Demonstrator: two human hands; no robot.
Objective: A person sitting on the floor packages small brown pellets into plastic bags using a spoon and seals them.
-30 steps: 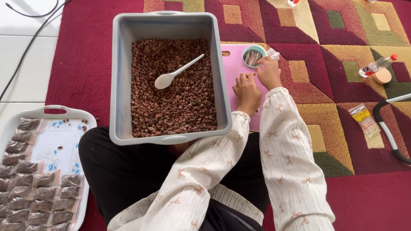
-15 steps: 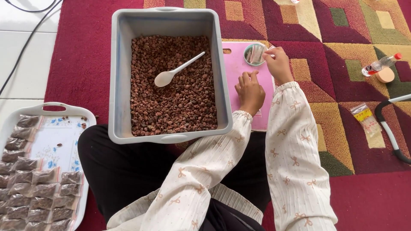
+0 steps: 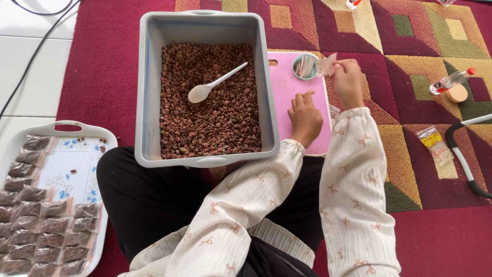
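One tub [image 3: 146,92], one spoon [image 3: 212,84] (white).

Person seen from above: both arms clothed in long, loose sleeves of cream-white fabric with a fine ribbed or pinstriped weave; a scattered print of small tan-orange bow or ribbon shapes covers the cloth; each sleeve ends in a gathered cuff at the wrist; left hand [image 3: 304,117] and right hand [image 3: 347,82] bare, with no rings, watch or gloves visible; a band of plainer striped fabric shows at the hem of the top; legs covered in plain black cloth, without pattern or visible seams.
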